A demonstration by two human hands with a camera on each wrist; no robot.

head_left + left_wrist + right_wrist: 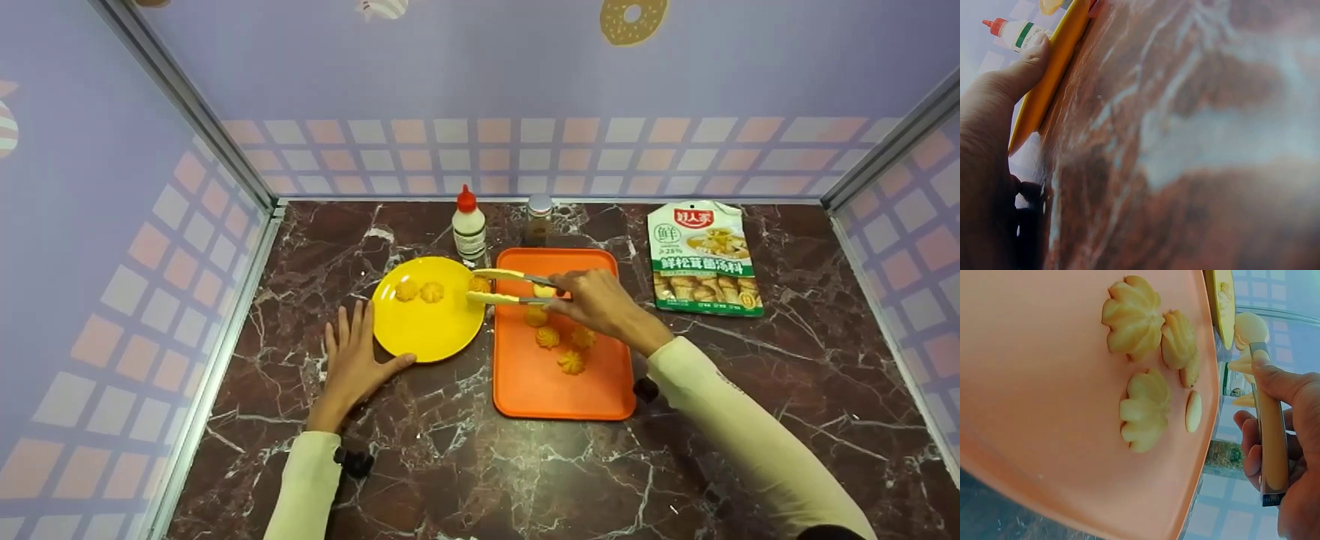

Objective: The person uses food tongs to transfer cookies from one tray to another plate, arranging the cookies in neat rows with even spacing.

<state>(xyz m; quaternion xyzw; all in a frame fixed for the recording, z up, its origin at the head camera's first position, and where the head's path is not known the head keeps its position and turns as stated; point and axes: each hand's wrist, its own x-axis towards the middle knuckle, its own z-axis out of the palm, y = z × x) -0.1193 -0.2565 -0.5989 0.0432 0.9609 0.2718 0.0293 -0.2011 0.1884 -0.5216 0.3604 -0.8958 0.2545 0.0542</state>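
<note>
1. Head view: the right hand [592, 300] grips yellow tongs [504, 286], fingers curled round the handles, and the tips pinch a cookie [479, 284] above the near edge of the yellow plate [420, 330]. Two cookies already lie on that plate, and several more sit on the orange tray [540, 390] just right of the plate. The left hand [352, 360] lies flat on the marble counter [450, 465] left of the plate, fingers spread, thumb touching the rim. To do this well, I judge a light, even squeeze best, so the crumbly piece does not crack, with the tips well over the plate before easing off.
2. Left wrist view: the thumb [1019, 76] presses the plate's smooth yellow rim [1050, 73]; the counter looks glossy, veined red-brown.
3. Right wrist view: ridged, swirl-shaped pale cookies [1131, 318] rest on the matte tray; the fingers [1275, 382] wrap the tongs' handle.
</note>
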